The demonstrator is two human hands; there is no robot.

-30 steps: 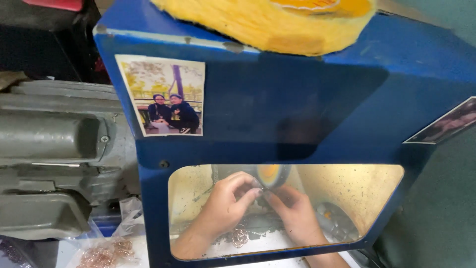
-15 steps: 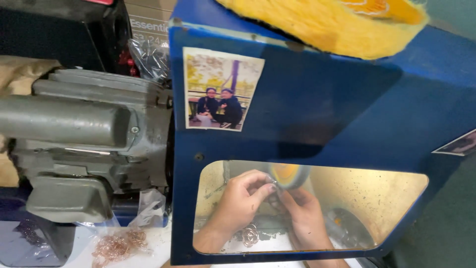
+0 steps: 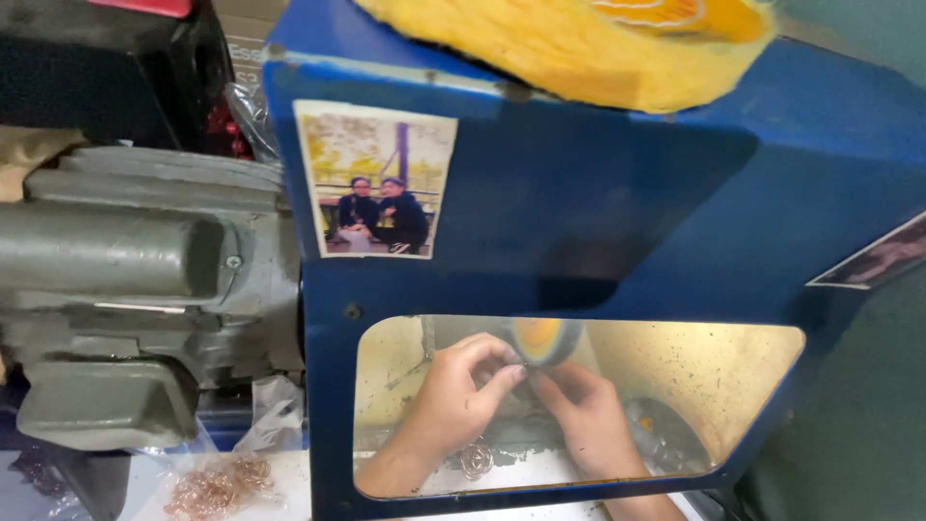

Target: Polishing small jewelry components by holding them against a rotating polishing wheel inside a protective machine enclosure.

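Here, two hands work behind the window of a blue hood (image 3: 598, 193).
The left hand (image 3: 453, 396) and right hand (image 3: 588, 420) meet fingertip to fingertip, pinched together on a small piece too tiny to make out — just under the spinning wheel (image 3: 540, 340). A coppery ring (image 3: 475, 455) lies below the left hand — a motor (image 3: 125, 289) sits well off to its left.

Matt blue painted hood (image 3: 617, 193), fluffy yellow cloth wheel (image 3: 579, 43), dull grey, probably cast-metal motor (image 3: 125, 280).

left hand (image 3: 458, 396) + right hand (image 3: 588, 420) at spinning buffing wheel (image 3: 542, 340) | inside blue hood (image 3: 598, 203) | grey motor (image 3: 135, 280) left
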